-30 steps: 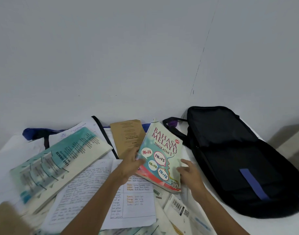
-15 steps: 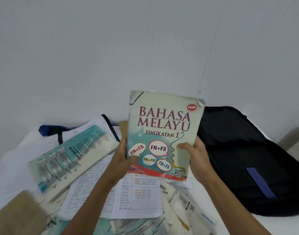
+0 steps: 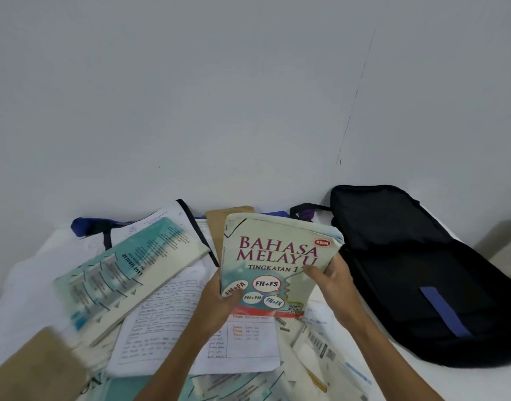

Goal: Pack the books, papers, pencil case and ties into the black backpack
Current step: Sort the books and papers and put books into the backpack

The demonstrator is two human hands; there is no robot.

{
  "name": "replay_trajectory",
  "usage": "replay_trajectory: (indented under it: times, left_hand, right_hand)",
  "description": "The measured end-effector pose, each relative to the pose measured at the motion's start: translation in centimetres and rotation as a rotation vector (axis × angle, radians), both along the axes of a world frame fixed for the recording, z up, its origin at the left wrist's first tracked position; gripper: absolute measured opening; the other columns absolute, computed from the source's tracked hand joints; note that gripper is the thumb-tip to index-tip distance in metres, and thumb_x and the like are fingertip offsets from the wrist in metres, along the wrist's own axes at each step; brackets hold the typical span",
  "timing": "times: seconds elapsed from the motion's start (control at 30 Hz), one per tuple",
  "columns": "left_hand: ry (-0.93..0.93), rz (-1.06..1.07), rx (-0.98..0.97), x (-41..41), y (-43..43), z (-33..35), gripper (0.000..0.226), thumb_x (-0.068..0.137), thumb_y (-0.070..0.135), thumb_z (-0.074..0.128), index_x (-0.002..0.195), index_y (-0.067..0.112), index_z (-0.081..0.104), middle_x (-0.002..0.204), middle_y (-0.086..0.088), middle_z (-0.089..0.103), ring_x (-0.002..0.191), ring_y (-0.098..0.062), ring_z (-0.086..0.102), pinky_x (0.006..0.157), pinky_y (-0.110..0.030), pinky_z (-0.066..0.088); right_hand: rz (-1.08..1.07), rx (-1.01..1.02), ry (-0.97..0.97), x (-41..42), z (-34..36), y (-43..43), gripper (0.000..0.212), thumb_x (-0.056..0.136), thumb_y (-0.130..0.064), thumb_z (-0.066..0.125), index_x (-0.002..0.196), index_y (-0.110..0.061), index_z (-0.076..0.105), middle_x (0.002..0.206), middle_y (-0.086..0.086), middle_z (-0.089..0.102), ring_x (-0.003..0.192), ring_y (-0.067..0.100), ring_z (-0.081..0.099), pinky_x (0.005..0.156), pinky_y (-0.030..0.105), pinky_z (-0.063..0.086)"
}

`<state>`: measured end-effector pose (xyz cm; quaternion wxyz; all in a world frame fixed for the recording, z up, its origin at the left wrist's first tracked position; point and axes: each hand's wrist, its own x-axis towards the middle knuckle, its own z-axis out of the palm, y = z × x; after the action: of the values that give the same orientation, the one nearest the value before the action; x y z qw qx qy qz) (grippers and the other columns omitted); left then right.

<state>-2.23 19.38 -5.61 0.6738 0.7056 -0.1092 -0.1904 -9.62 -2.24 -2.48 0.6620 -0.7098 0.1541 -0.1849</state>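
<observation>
I hold a pale "Bahasa Melayu" textbook point(image 3: 274, 264) up off the table, cover toward me. My left hand point(image 3: 219, 302) grips its lower left edge and my right hand point(image 3: 332, 282) grips its right edge. The black backpack point(image 3: 407, 270) lies open on the right, a blue strip inside it. A teal-and-cream book point(image 3: 127, 273) lies on the left. Handwritten papers point(image 3: 167, 319) are spread under my arms. A brown notebook point(image 3: 219, 227) lies behind the textbook. Something dark blue point(image 3: 83, 225), perhaps a tie, rests at the back left.
More books and barcoded sheets point(image 3: 321, 345) crowd the near edge. A brown cover point(image 3: 37, 369) sits at the bottom left. A plain white wall point(image 3: 248, 96) rises right behind the white table point(image 3: 25, 287). A black strap with a purple bit point(image 3: 306, 212) lies beside the backpack.
I picked the textbook up off the papers and raised it upright; since half a second ago it has dropped lower and tipped slightly toward the backpack.
</observation>
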Motion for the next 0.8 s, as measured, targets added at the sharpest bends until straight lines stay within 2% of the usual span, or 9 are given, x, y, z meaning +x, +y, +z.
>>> replay_trajectory:
  times: [0.07, 0.17, 0.3, 0.4, 0.47, 0.57, 0.63, 0.73, 0.8]
  left_hand:
    - [0.015, 0.004, 0.006, 0.0, 0.1, -0.6, 0.033, 0.089, 0.008, 0.067, 0.117, 0.023, 0.059, 0.101, 0.001, 0.075, 0.088, -0.017, 0.074, 0.066, -0.029, 0.059]
    - [0.020, 0.035, -0.028, 0.1, 0.1, -1.0, 0.033, 0.088, 0.006, 0.067, 0.117, 0.019, 0.060, 0.100, 0.001, 0.076, 0.088, -0.020, 0.074, 0.065, -0.032, 0.060]
    - [-0.038, 0.142, -0.080, 0.7, -0.5, 0.0, 0.025, 0.085, 0.008, 0.071, 0.106, 0.015, 0.061, 0.097, -0.005, 0.076, 0.083, -0.021, 0.074, 0.060, -0.034, 0.061]
    - [-0.107, 0.330, -0.124, 1.2, -1.0, 0.8, 0.026, 0.082, 0.013, 0.074, 0.102, 0.014, 0.058, 0.094, -0.004, 0.075, 0.083, -0.020, 0.074, 0.062, -0.034, 0.061]
    - [-0.027, 0.431, -0.238, 1.0, -1.7, 0.9, 0.032, 0.084, 0.015, 0.073, 0.110, 0.015, 0.054, 0.101, -0.006, 0.072, 0.088, -0.018, 0.072, 0.067, -0.037, 0.061]
    - [0.216, 0.302, -0.469, -0.2, -3.9, 1.0, 0.040, 0.089, 0.016, 0.065, 0.126, 0.016, 0.050, 0.114, -0.013, 0.070, 0.099, -0.030, 0.070, 0.074, -0.047, 0.059]
    - [0.281, 0.210, -0.580, -1.0, -5.3, 1.1, 0.045, 0.092, 0.012, 0.060, 0.134, 0.023, 0.049, 0.121, -0.010, 0.068, 0.106, -0.033, 0.068, 0.083, -0.055, 0.055]
    - [0.240, 0.193, -0.535, -1.0, -5.3, 0.9, 0.048, 0.095, 0.008, 0.057, 0.138, 0.028, 0.046, 0.124, -0.009, 0.067, 0.106, -0.035, 0.067, 0.086, -0.060, 0.052]
    - [0.210, 0.166, -0.470, -0.9, -5.0, 0.7, 0.046, 0.096, 0.008, 0.056, 0.137, 0.027, 0.047, 0.124, -0.008, 0.067, 0.106, -0.034, 0.067, 0.087, -0.061, 0.052]
  right_hand:
    - [0.053, 0.009, 0.002, -0.1, 0.7, -0.3, 0.028, 0.091, -0.001, 0.065, 0.113, -0.018, 0.062, 0.106, -0.007, 0.076, 0.100, 0.013, 0.071, 0.072, 0.025, 0.058]
    - [0.128, -0.017, 0.008, -0.1, 2.0, -1.0, 0.024, 0.091, -0.006, 0.066, 0.114, -0.012, 0.065, 0.109, -0.001, 0.076, 0.100, 0.019, 0.072, 0.078, 0.032, 0.059]
    - [0.109, 0.018, -0.043, 0.1, 3.8, -1.1, 0.021, 0.092, -0.008, 0.065, 0.112, -0.007, 0.067, 0.107, 0.007, 0.076, 0.097, 0.027, 0.073, 0.079, 0.039, 0.061]
    - [-0.007, 0.204, -0.107, 0.4, 4.4, -1.3, 0.021, 0.092, -0.005, 0.064, 0.112, -0.008, 0.067, 0.110, 0.009, 0.075, 0.102, 0.033, 0.071, 0.085, 0.048, 0.059]
    - [-0.070, 0.400, -0.141, 0.4, 4.1, -1.6, 0.026, 0.092, -0.006, 0.063, 0.118, -0.007, 0.064, 0.115, 0.011, 0.073, 0.109, 0.034, 0.068, 0.093, 0.051, 0.055]
    - [-0.072, 0.640, -0.156, -0.1, 3.1, -1.8, 0.038, 0.093, -0.004, 0.061, 0.131, -0.008, 0.056, 0.124, 0.012, 0.069, 0.117, 0.033, 0.064, 0.090, 0.046, 0.057]
    - [-0.015, 0.683, -0.109, -0.9, 2.7, -2.4, 0.044, 0.092, -0.003, 0.060, 0.135, -0.008, 0.053, 0.127, 0.013, 0.067, 0.121, 0.035, 0.061, 0.085, 0.044, 0.059]
    - [0.093, 0.681, -0.029, -2.6, 2.9, -5.0, 0.045, 0.092, -0.019, 0.058, 0.135, -0.006, 0.057, 0.131, 0.017, 0.064, 0.128, 0.040, 0.054, 0.094, 0.045, 0.053]
    - [0.138, 0.719, 0.009, -4.1, 3.0, -7.6, 0.057, 0.093, -0.038, 0.052, 0.137, -0.002, 0.055, 0.134, 0.020, 0.061, 0.123, 0.037, 0.058, 0.092, 0.041, 0.055]
